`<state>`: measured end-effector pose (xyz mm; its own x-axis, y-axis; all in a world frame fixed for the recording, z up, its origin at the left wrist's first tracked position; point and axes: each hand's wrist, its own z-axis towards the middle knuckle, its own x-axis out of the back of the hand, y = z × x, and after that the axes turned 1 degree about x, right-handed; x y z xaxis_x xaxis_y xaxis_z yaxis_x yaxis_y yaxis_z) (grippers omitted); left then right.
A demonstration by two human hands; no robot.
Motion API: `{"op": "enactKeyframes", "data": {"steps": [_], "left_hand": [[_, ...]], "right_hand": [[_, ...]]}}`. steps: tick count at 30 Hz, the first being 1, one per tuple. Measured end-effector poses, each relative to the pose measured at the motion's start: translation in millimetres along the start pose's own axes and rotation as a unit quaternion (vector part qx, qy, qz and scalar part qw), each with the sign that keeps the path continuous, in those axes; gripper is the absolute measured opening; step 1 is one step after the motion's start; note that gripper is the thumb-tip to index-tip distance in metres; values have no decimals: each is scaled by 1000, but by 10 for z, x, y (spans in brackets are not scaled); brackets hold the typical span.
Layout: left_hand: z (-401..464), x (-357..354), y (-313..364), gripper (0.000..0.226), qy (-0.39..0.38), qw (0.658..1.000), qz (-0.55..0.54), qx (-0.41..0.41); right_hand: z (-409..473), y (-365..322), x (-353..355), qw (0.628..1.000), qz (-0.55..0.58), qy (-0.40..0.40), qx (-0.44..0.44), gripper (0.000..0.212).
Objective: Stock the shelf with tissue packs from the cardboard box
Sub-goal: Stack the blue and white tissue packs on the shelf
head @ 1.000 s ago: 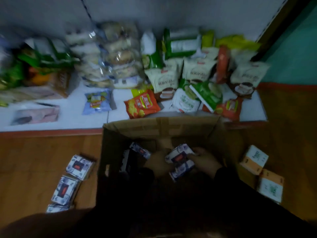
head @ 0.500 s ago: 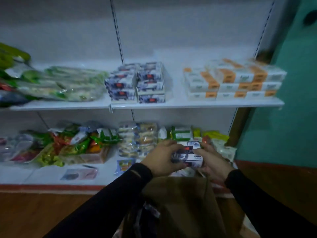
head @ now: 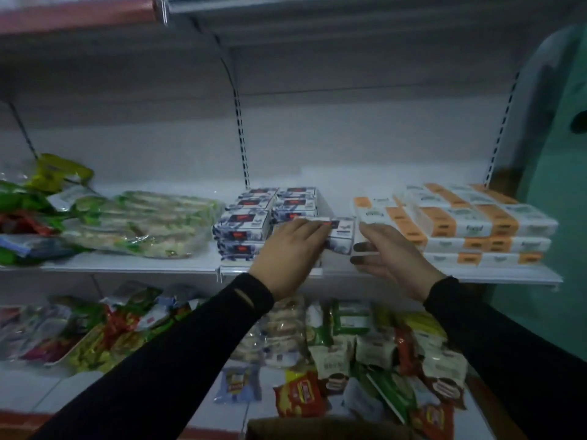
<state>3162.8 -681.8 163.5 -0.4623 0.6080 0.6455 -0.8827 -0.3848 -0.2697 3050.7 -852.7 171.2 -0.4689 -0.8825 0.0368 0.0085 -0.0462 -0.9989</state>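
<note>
A white middle shelf [head: 127, 265] carries green-printed snack bags [head: 139, 227] far left of the fingers [head: 305, 230], stacked blue-and-white tissue packs [head: 244, 225] just left of them, and orange-and-white tissue packs [head: 460, 220] just to their right. Below the fingers, a lower shelf [head: 38, 395] holds mixed snack packets [head: 349, 344].

On the middle shelf [head: 127, 265] a narrow slot lies between the blue tissue stack [head: 244, 227] and the orange-banded packs [head: 451, 223] — the held tissue pack [head: 341, 235] and both hands fill it. Green snack bags [head: 139, 227] block the left side. Above the stacks the space is open up to the upper shelf [head: 317, 14] — a slotted upright [head: 243, 147] runs down the back wall.
</note>
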Motion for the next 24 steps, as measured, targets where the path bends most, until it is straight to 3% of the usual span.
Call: {"op": "enactKeyframes", "data": {"steps": [2, 5, 11, 13, 17, 24], "left_hand": [[143, -63, -262, 41, -4, 999, 8, 32], [252, -211, -552, 42, -36, 997, 25, 67], [103, -544, -671, 40, -154, 977, 53, 138], [66, -563, -639, 46, -163, 976, 43, 137], [56, -530, -594, 58, -219, 961, 42, 166], [100, -507, -654, 59, -269, 943, 5, 198]], "right_hand": [[197, -31, 145, 968, -227, 60, 85, 52], [507, 30, 369, 859, -467, 91, 190, 56], [891, 287, 515, 744, -657, 38, 113, 78], [902, 330, 516, 732, -675, 28, 91, 89], [891, 339, 484, 730, -679, 27, 71, 69], [833, 289, 508, 744, -664, 21, 73, 68]]}}
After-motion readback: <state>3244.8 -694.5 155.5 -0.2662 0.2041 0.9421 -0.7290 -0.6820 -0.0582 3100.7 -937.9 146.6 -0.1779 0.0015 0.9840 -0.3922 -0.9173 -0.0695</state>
